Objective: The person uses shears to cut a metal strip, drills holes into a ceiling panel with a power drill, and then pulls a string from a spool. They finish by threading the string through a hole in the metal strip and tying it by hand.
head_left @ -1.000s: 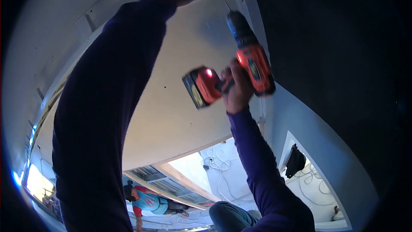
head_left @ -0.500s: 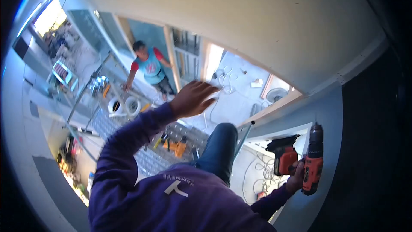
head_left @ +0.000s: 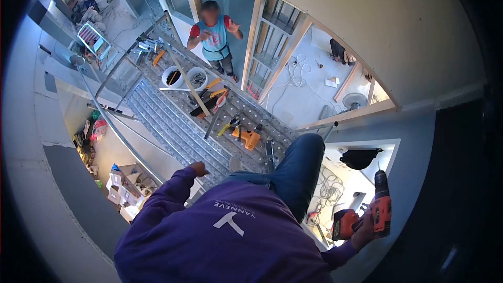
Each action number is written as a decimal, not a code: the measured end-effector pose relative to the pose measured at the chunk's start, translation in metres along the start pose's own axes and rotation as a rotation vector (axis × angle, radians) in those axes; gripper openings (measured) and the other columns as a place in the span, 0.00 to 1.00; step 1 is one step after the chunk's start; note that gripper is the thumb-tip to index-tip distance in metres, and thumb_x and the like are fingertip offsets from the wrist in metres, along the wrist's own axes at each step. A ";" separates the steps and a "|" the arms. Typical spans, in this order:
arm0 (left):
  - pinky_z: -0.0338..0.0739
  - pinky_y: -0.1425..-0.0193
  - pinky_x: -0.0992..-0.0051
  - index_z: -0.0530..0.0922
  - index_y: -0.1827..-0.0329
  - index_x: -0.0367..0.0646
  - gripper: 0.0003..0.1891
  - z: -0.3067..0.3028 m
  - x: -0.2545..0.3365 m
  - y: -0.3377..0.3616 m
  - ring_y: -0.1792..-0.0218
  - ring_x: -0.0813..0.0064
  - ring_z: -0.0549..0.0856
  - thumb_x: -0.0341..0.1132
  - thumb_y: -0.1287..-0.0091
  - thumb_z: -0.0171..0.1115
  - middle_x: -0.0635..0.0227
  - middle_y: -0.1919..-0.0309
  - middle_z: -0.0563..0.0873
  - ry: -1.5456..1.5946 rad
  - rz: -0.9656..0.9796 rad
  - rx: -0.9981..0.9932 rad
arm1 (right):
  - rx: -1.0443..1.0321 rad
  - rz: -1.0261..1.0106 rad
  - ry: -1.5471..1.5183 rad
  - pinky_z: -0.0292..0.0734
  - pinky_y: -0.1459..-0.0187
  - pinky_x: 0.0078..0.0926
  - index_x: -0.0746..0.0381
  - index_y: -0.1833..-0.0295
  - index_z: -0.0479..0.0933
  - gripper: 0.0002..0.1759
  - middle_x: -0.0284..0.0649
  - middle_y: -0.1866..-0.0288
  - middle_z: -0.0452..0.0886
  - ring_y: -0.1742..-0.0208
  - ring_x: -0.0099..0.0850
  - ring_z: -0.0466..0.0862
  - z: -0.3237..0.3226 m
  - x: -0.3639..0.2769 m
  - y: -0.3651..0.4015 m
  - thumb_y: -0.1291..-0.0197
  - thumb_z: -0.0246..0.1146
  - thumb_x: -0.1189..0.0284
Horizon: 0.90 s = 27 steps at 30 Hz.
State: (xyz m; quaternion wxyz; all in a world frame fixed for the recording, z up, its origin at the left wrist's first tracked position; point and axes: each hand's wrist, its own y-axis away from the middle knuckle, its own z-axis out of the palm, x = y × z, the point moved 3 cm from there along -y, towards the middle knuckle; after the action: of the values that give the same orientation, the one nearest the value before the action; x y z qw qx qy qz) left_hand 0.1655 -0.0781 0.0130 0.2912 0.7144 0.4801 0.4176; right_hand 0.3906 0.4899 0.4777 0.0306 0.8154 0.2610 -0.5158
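Here, the left hand [head_left: 198, 169] hangs near the ridged platform [head_left: 157, 120], whether holding anything unclear; farther right, the right hand [head_left: 363, 232] clasps the red drill [head_left: 383, 215] before the grey wall [head_left: 411, 204], likely rigid, fairly heavy, best gripped by its handle [head_left: 357, 225].

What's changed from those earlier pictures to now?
The view has tipped downward. The left hand has come down from overhead, and the right hand has lowered the red drill. A co-worker has raised both hands. The right hand still grips the red drill; the orange drill still lies on the platform.
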 end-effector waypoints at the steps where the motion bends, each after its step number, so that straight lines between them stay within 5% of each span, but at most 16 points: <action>1: 0.79 0.40 0.53 0.86 0.49 0.38 0.29 -0.013 0.002 -0.004 0.46 0.46 0.86 0.59 0.33 0.62 0.47 0.49 0.88 0.024 0.032 0.071 | -0.010 -0.024 -0.007 0.70 0.73 0.19 0.69 0.41 0.75 0.20 0.39 0.61 0.84 0.74 0.22 0.77 -0.001 -0.012 0.005 0.39 0.67 0.82; 9: 0.80 0.42 0.53 0.85 0.51 0.39 0.26 -0.098 0.040 -0.019 0.49 0.47 0.87 0.56 0.33 0.62 0.48 0.54 0.89 0.131 0.116 0.241 | 0.132 -0.287 0.124 0.66 0.75 0.19 0.68 0.44 0.78 0.18 0.34 0.74 0.78 0.79 0.20 0.73 -0.023 -0.080 0.009 0.42 0.67 0.83; 10: 0.80 0.44 0.52 0.85 0.53 0.39 0.25 -0.097 0.040 -0.017 0.52 0.46 0.88 0.55 0.32 0.62 0.48 0.57 0.89 0.158 0.140 0.259 | 0.033 -0.138 0.178 0.76 0.68 0.21 0.67 0.48 0.78 0.15 0.33 0.70 0.81 0.72 0.22 0.79 -0.036 -0.073 0.002 0.39 0.71 0.76; 12: 0.80 0.43 0.54 0.87 0.55 0.36 0.27 -0.091 0.042 -0.020 0.48 0.46 0.86 0.55 0.32 0.60 0.45 0.52 0.88 0.039 0.130 0.132 | -0.087 -0.067 0.155 0.78 0.64 0.21 0.67 0.45 0.78 0.18 0.36 0.64 0.83 0.68 0.24 0.82 -0.064 -0.022 -0.013 0.39 0.71 0.75; 15: 0.80 0.42 0.54 0.87 0.55 0.35 0.29 -0.071 0.036 -0.017 0.47 0.45 0.86 0.57 0.30 0.56 0.42 0.52 0.87 -0.147 0.189 0.026 | -0.032 -0.195 0.617 0.81 0.51 0.29 0.68 0.41 0.78 0.23 0.44 0.47 0.84 0.53 0.32 0.85 -0.061 0.036 -0.006 0.41 0.73 0.73; 17: 0.80 0.42 0.54 0.87 0.52 0.35 0.30 -0.044 0.022 -0.032 0.46 0.46 0.86 0.58 0.29 0.55 0.42 0.50 0.87 -0.158 0.106 -0.035 | -0.134 -0.245 0.480 0.81 0.46 0.33 0.67 0.40 0.78 0.26 0.46 0.41 0.83 0.47 0.36 0.85 -0.023 0.031 0.030 0.43 0.75 0.72; 19: 0.80 0.42 0.54 0.87 0.51 0.35 0.30 -0.032 0.020 -0.029 0.47 0.45 0.86 0.58 0.29 0.55 0.42 0.50 0.87 -0.173 0.119 -0.061 | -0.145 0.040 0.404 0.81 0.45 0.35 0.66 0.41 0.79 0.26 0.45 0.44 0.84 0.48 0.36 0.85 0.009 0.040 0.067 0.45 0.75 0.72; 23: 0.81 0.50 0.52 0.87 0.64 0.38 0.27 -0.027 0.026 -0.044 0.57 0.47 0.89 0.56 0.27 0.54 0.51 0.64 0.90 -0.161 0.383 0.107 | -0.506 0.203 0.221 0.80 0.48 0.30 0.67 0.43 0.79 0.22 0.42 0.52 0.86 0.50 0.28 0.84 0.065 0.073 0.104 0.46 0.70 0.77; 24: 0.81 0.52 0.53 0.87 0.62 0.41 0.23 -0.027 0.028 -0.046 0.59 0.49 0.89 0.52 0.27 0.55 0.54 0.66 0.90 -0.102 0.400 0.208 | -0.575 0.311 0.219 0.80 0.49 0.29 0.67 0.43 0.79 0.22 0.41 0.53 0.86 0.51 0.27 0.84 0.074 0.092 0.112 0.46 0.68 0.79; 27: 0.82 0.53 0.56 0.86 0.53 0.47 0.12 -0.011 0.023 -0.057 0.60 0.55 0.89 0.38 0.31 0.57 0.60 0.62 0.90 -0.133 0.443 0.374 | -0.670 0.198 0.004 0.79 0.51 0.27 0.65 0.42 0.80 0.23 0.40 0.55 0.87 0.54 0.25 0.84 0.102 0.146 0.137 0.48 0.64 0.80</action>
State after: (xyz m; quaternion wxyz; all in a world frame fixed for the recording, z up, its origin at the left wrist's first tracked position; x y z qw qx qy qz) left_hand 0.1350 -0.0356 -0.0212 0.0870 0.8687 0.3609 0.3278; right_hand 0.4177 0.3971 0.2753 0.3458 0.7825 0.3354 -0.3945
